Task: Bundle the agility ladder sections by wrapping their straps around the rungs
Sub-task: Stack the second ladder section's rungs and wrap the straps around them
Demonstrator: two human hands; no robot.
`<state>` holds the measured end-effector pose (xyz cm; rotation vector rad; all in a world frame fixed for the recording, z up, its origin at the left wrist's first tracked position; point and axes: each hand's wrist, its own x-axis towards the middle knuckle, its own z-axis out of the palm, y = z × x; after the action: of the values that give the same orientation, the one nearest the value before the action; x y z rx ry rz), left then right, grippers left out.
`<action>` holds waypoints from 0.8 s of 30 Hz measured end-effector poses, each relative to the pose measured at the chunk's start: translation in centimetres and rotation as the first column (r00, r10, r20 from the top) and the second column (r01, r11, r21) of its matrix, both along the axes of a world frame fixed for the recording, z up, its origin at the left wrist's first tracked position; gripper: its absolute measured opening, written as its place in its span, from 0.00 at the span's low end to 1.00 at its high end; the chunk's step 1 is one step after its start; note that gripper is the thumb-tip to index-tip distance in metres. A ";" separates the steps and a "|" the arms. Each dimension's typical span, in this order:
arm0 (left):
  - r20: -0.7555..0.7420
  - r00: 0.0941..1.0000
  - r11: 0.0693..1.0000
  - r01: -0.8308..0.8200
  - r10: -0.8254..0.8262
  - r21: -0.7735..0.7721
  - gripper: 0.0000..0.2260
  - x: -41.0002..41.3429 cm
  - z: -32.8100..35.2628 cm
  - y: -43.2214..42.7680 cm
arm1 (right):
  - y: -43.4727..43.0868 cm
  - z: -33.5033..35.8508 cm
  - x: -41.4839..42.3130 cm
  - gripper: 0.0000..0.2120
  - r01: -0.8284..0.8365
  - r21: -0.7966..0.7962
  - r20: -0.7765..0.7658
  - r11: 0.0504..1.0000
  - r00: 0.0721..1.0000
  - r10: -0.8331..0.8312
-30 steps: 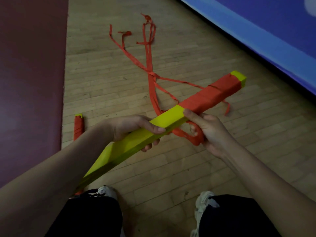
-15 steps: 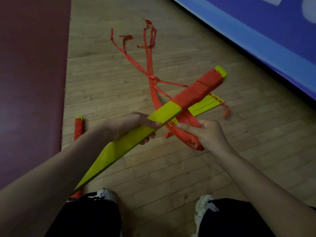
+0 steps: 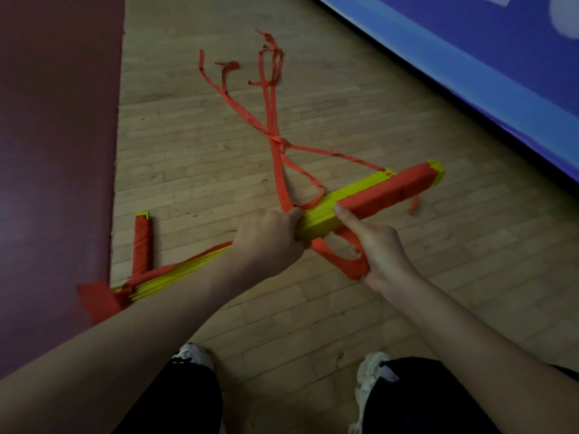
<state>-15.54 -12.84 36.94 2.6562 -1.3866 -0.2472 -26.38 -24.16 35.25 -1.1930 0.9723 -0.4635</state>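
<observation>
A stack of yellow ladder rungs (image 3: 316, 219) runs from lower left to upper right, low over the wooden floor. Its far end is wound in red strap (image 3: 388, 192). My left hand (image 3: 269, 242) grips the stack at its middle. My right hand (image 3: 376, 245) holds a loop of the red strap under the stack, with its thumb pressed on the edge of the wound part. Loose red straps (image 3: 275, 133) trail from the stack away across the floor.
A finished bundle wrapped in red (image 3: 141, 242) lies on the floor at the left, beside a dark red mat (image 3: 56, 151). A blue padded wall (image 3: 470, 64) slants along the upper right. My two white shoes (image 3: 372, 374) show at the bottom.
The rung stack has swung down flatter and closed up into one block. My right hand has brought the strap loop back under it, thumb now on the stack.
</observation>
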 end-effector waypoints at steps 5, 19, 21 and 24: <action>0.145 0.987 0.998 0.069 -0.070 0.012 0.18 -0.3 -0.1 -0.1 | -0.1 0.3 0.0 0.08 0.050 0.257 0.076 0.965 0.995 -0.071; -0.988 0.062 0.989 -0.046 0.142 0.139 0.31 3.7 1.5 1.7 | -1.2 0.0 -0.3 0.25 -0.251 0.213 0.284 0.944 0.940 0.186; -0.993 0.064 0.993 -0.071 0.098 0.094 0.27 3.7 1.6 1.7 | -1.0 0.9 -0.3 0.14 -0.254 0.173 0.276 0.952 0.940 0.201; -0.993 0.085 0.986 -0.153 0.076 0.063 0.22 3.8 1.6 1.6 | -1.2 1.6 -0.3 0.09 -0.229 0.042 0.213 0.973 0.953 0.215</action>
<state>-11.75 -11.24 38.51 1.5948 -0.5771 -1.6120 -26.71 -25.39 36.82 -1.1533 0.6604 -0.3648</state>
